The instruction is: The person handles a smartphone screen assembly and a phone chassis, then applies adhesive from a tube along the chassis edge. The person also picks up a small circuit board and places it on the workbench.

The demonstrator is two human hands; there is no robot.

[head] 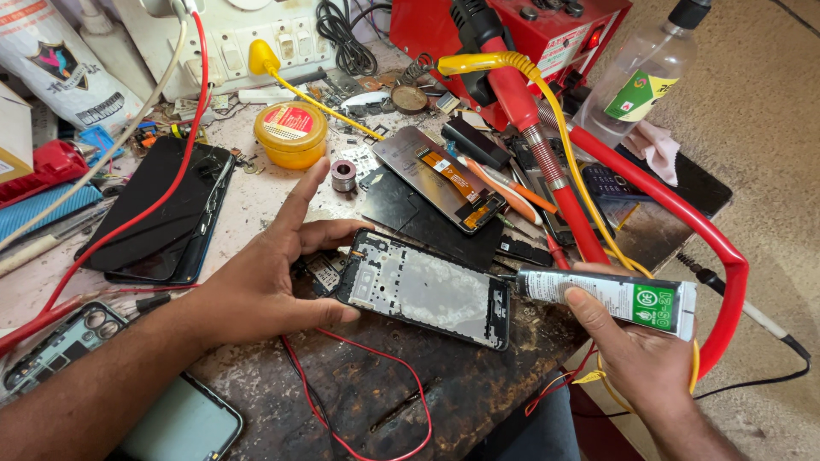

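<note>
I am looking down at a cluttered repair worktop point(478, 384), dark and scarred at its near edge. My left hand point(269, 277) steadies a stripped phone frame point(424, 288), a black rectangle with a bare silvery middle, lying flat near the front edge. My thumb rests along its near left corner and my fingers point(329, 232) curl over its far left end; the forefinger sticks up, free. So this hand is grasping the frame loosely from its short end.

My right hand point(636, 354) is clenched around a glue tube point(611, 299), grey-white with a green label, held sideways. Its black nozzle touches, or very nearly touches, the frame's right end.

As I judge it, the step in hand is laying adhesive along the frame's rim, just begun at the right edge. The next move seems to call for a gentle, even squeeze while drawing the nozzle along the narrow border, with the left hand keeping the frame from sliding.

Around it: a dark phone point(162, 213) lies to the left, a yellow round tin point(290, 134) beyond, a detached screen panel point(436, 177) with an orange ribbon behind the frame, and a thick red cable point(683, 226) curving past my right hand.
</note>
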